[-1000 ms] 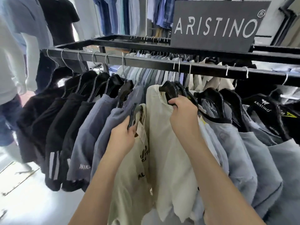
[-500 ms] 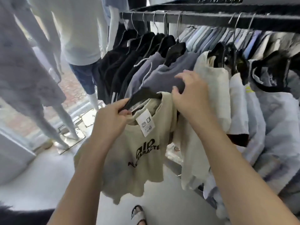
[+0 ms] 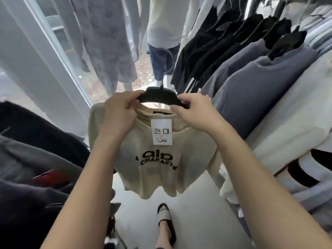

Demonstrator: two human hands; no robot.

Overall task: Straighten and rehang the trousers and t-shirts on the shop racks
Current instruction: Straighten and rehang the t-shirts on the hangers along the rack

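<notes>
1. The cream cotton t-shirt with black lettering hangs off the rack, on a black plastic hanger held mid-aisle.
2. Left hand and right hand each grip a hanger shoulder, fingers clamped.
3. Soft, light and limp; best handled by the stiff hanger.
4. Rack of dark and grey shirts hangs just right.

The cream t-shirt reads "alo" above "CHARACTE"; its white tag shows "한 미" and "40".

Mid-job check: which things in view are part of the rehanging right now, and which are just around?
In hand: cream t-shirt, its black hanger, left hand, right hand, rack of shirts at right.
Just around: mannequins, dark clothes at left, paper tag.
</notes>
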